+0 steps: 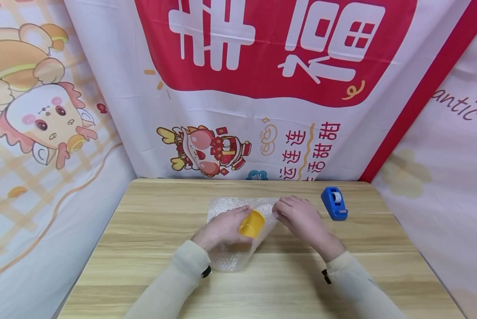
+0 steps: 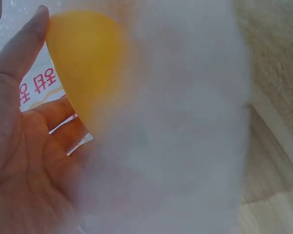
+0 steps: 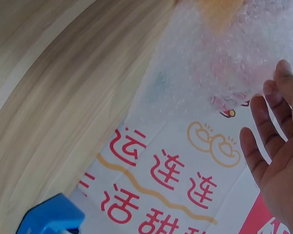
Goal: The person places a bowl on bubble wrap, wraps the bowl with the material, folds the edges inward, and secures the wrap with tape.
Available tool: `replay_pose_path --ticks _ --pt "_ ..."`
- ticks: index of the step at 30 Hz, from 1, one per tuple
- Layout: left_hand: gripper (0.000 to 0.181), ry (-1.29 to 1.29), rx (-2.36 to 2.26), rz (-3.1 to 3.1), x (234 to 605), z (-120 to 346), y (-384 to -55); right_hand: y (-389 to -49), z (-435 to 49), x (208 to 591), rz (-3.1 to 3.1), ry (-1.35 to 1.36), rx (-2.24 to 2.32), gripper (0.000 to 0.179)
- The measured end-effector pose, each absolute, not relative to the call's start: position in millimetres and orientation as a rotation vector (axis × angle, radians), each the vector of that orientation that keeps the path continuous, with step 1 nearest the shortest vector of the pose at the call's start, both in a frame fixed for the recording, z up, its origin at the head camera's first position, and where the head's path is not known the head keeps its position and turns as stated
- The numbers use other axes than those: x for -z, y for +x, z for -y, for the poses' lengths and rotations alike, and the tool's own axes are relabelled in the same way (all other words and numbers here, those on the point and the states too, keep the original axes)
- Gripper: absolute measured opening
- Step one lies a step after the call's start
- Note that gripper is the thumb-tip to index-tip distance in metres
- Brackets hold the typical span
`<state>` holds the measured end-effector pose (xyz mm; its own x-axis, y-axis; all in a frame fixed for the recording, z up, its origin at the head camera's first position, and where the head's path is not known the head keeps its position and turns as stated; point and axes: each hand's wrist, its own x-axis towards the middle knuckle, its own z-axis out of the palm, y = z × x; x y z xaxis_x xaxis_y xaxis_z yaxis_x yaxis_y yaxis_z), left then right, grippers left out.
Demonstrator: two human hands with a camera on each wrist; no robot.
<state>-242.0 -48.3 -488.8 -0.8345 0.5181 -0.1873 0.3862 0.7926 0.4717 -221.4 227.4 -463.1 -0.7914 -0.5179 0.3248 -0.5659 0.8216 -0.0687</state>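
My left hand (image 1: 227, 227) holds a smooth yellow cup (image 1: 252, 224), fingers along its far side and thumb at the near side. Beneath the cup a sheet of clear bubble wrap (image 1: 227, 261) lies on the table. Its right part is lifted and folds up beside the cup. At that raised edge my right hand (image 1: 302, 220) pinches the wrap between thumb and fingers. In the left wrist view the blurred wrap (image 2: 180, 112) covers much of the cup (image 2: 85, 53). The right wrist view shows thumb and index finger together at the wrap's edge (image 3: 185, 73).
A blue tape dispenser (image 1: 334, 204) with a roll of tape stands at the back right of the wooden table (image 1: 150, 221). Printed cloths (image 1: 115, 88) hang behind the table and along both sides.
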Motion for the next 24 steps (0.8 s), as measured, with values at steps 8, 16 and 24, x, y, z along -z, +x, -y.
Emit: replay_pose_path --ticks 8,16,24 --pt "0.083 0.771 -0.662 -2.646 492 55 -245 -232 -215 472 2.683 0.764 -0.293 0.017" --pt "0.064 0.741 -0.808 -2.709 477 61 -246 -237 -203 479 2.687 0.718 -0.333 0.015" --pt "0.06 0.666 -1.004 -2.723 458 50 -238 -240 -194 483 2.681 0.723 -0.382 0.015"
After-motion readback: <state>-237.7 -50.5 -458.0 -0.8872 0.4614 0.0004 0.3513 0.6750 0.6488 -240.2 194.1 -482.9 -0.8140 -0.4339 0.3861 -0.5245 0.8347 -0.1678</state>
